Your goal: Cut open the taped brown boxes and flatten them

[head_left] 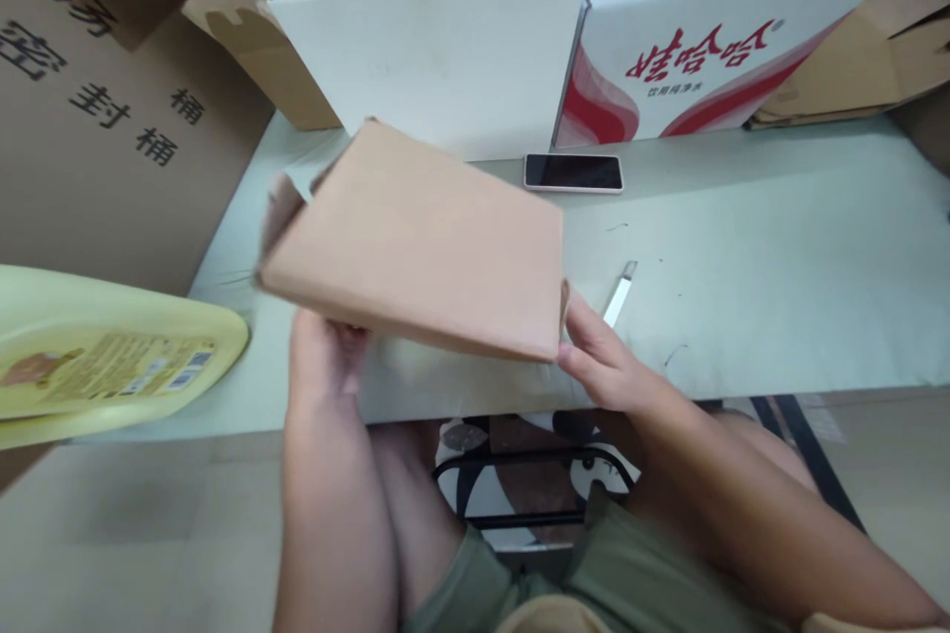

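Observation:
A brown cardboard box (430, 247) is held up at a tilt above the pale green tabletop (742, 247). One flap stands out at its left end. From below the near left edge, my left hand (327, 351) supports it, with most of its fingers hidden under the cardboard. At the near right corner my right hand (598, 351) pinches the end of the box between thumb and fingers. Just beyond that hand lies a utility knife (620, 293) with a white handle.
A phone (573, 173) lies in front of white boxes (437, 59) and a red-and-white carton (712, 49). On the left are a yellow jug (119, 356) and a big printed carton (111, 119). Folded cardboard (853, 69) rests at the back right.

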Tool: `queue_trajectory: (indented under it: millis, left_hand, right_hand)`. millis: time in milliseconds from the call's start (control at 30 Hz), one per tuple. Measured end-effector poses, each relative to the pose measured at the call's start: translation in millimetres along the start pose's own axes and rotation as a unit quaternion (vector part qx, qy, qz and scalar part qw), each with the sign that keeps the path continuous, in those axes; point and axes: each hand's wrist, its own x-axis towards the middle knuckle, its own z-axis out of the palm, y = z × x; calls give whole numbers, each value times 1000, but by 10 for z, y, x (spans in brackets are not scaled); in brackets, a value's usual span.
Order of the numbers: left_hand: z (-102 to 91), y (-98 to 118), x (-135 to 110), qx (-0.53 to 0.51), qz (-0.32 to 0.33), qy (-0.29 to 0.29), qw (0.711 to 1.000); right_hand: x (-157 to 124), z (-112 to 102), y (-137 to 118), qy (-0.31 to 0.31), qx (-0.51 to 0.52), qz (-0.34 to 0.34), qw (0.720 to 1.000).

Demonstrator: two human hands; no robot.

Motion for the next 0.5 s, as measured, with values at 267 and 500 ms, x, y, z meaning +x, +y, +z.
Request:
queue_trajectory:
  millis: [267, 500]
  left_hand:
    - [215, -246, -193, 111, -163, -95, 976]
    - [213, -296, -170, 219, -91, -186, 953]
  right_hand:
    - [-47, 7, 122, 106, -19, -17, 994]
    - [-122, -163, 369, 92, -117, 53, 988]
